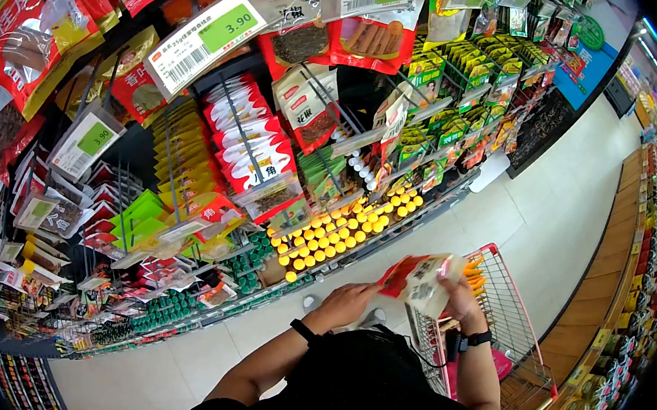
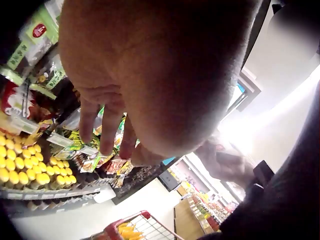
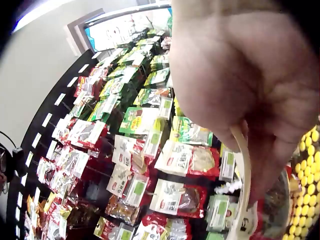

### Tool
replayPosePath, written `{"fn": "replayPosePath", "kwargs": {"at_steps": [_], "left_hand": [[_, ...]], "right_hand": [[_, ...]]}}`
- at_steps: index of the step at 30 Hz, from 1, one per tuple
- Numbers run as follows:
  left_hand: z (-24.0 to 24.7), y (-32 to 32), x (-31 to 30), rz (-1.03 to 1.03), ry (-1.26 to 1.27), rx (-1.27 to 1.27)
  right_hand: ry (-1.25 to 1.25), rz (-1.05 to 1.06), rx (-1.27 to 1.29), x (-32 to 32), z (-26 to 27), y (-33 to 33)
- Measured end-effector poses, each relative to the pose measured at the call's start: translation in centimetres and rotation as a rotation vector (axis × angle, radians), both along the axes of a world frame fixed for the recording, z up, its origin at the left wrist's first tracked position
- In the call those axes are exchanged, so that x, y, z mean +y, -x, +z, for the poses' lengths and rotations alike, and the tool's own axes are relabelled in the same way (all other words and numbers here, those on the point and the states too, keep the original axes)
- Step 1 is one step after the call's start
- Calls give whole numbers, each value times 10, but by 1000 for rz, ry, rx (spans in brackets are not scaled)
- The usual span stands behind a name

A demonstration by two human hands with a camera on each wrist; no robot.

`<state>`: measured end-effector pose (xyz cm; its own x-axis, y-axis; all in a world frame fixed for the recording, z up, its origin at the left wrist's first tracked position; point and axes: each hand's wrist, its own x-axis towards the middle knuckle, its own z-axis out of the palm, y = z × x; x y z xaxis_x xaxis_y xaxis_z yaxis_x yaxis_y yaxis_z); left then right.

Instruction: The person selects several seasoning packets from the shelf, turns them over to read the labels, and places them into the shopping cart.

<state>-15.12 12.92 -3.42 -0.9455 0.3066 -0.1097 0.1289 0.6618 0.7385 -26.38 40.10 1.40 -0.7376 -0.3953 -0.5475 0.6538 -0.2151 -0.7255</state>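
A red and white packet (image 1: 416, 282) is held by its edge in my right hand (image 1: 462, 301), above the cart. In the right wrist view, the thumb and fingers of that hand (image 3: 240, 75) pinch the packet's pale edge (image 3: 243, 165). My left hand (image 1: 343, 307) reaches towards the packet's other end, its fingertips at or close to the red corner; contact cannot be told. Its fingers look nearly straight in the left wrist view, where the palm (image 2: 150, 75) fills the upper middle and hides most of the packet.
A shopping cart (image 1: 506, 304) with orange items (image 1: 473, 278) inside stands in the aisle. Hanging packets (image 1: 247, 136) with price tags (image 1: 205, 44) fill the rack ahead, above yellow-capped jars (image 1: 333, 237). Wooden shelving (image 1: 597, 273) with jars runs along the right.
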Motion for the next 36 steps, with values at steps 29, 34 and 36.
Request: {"fn": "replayPosePath", "kwargs": {"at_steps": [29,34,36], "left_hand": [[-15,5,93,-218,-29,-30],[-10,22,122,-271,-10,-40],[-14,25,131,-288,-34,-18]], "right_hand": [[-193,-330,179,127,-28,10],[-180,-306,169,158,-38,7],[-169,-308,140,168,-40,5]]}}
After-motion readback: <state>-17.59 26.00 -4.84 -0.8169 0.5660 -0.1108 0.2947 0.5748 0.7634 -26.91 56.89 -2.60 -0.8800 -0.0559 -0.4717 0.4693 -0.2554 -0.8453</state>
